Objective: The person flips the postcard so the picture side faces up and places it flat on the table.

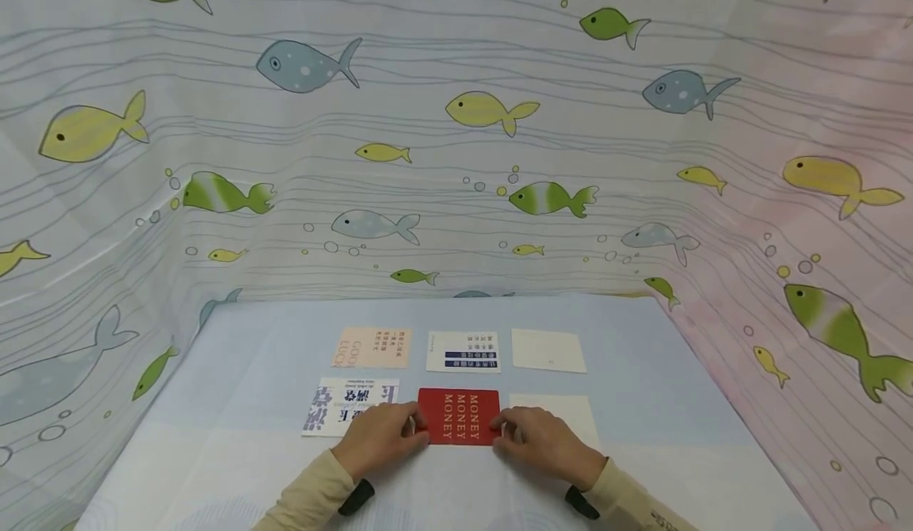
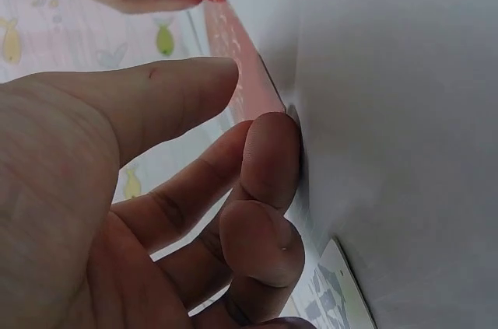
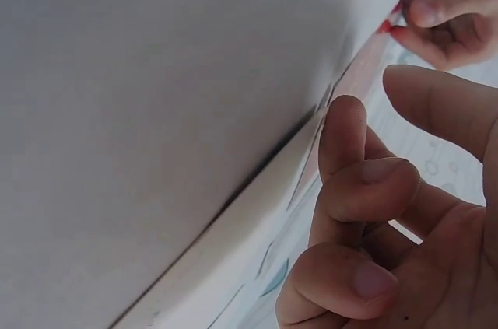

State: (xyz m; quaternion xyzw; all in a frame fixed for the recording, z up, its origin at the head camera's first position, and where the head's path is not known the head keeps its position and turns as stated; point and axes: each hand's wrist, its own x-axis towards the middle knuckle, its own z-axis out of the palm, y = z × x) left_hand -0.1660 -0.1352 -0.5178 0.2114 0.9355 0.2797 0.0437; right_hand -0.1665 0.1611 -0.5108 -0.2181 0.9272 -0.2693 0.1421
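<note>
- Red card [image 1: 459,417] printed with three sideways lines reading "MONEY": lies on the pale-covered counter [image 1: 685,404], centre of the near row, between the two hands.
- Left hand [image 1: 381,436]: fingers loosely bent, thumb standing apart from them, tips at the left edge of the red card.
- Right hand [image 1: 545,440]: fingers likewise bent and parted from the thumb, tips at the right edge of the same card.
- Near row, left: blue-patterned card [image 1: 357,392], partly covered by the left hand.
- Near row, right: cream card [image 1: 578,412], partly covered by the right hand.
- Far row, left to right: peach card [image 1: 374,347] with "GOOD LUCK" lettering; white card [image 1: 464,347] with two dark blue bands; off-white card [image 1: 548,350] with one faint small mark.
- Both forearms: beige sleeves [image 1: 307,495], dark bands [image 1: 357,498] at the wrists.
- Background: fish-print curtain [image 1: 456,178] around the counter's back and sides.
</note>
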